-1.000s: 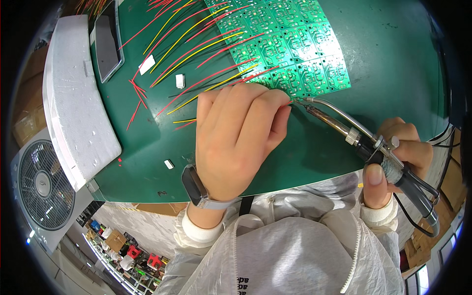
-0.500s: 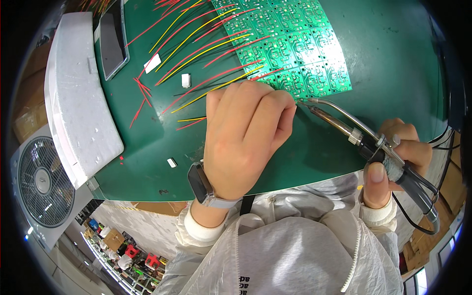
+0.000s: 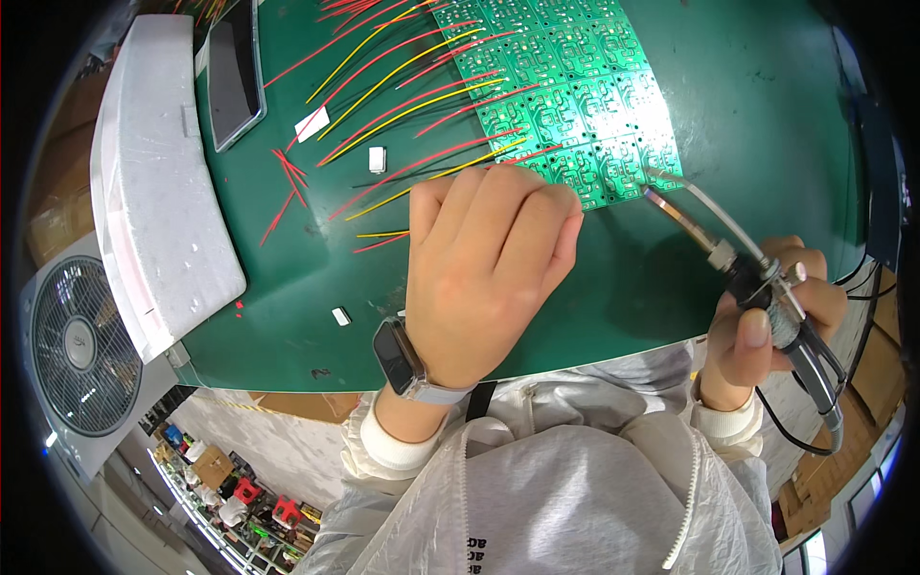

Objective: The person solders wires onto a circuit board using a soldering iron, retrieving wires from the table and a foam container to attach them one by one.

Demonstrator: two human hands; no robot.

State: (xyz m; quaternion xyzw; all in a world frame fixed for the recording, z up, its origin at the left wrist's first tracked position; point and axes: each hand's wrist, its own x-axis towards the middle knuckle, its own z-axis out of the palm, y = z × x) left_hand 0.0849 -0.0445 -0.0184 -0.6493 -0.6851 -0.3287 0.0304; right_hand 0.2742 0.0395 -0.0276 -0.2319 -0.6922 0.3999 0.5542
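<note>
My right hand point(image 3: 767, 321) grips a soldering iron point(image 3: 738, 271) with a thin curved feed tube fixed alongside it. The iron's tip points up and left, close to the near right edge of a green circuit board panel point(image 3: 575, 105). My left hand point(image 3: 489, 273), a watch on its wrist, is closed at the near left edge of that panel. Its fingertips are turned down and hidden, so what they pinch does not show. Red wires point(image 3: 422, 158) and yellow wires point(image 3: 407, 182), with dark ones among them, fan out leftward from the panel's left edge.
Loose red wires point(image 3: 286, 192) and small white pieces point(image 3: 378, 159) lie on the green mat point(image 3: 287, 326). Farther left are a dark-screened device point(image 3: 235, 77) and a long white foam block point(image 3: 163, 192). A fan point(image 3: 84, 345) stands beyond the table's left edge.
The soldering iron's tip has moved right and slightly up, away from my left hand's fingertips. My left hand stays closed at the panel's edge. The whole view has shifted slightly.
</note>
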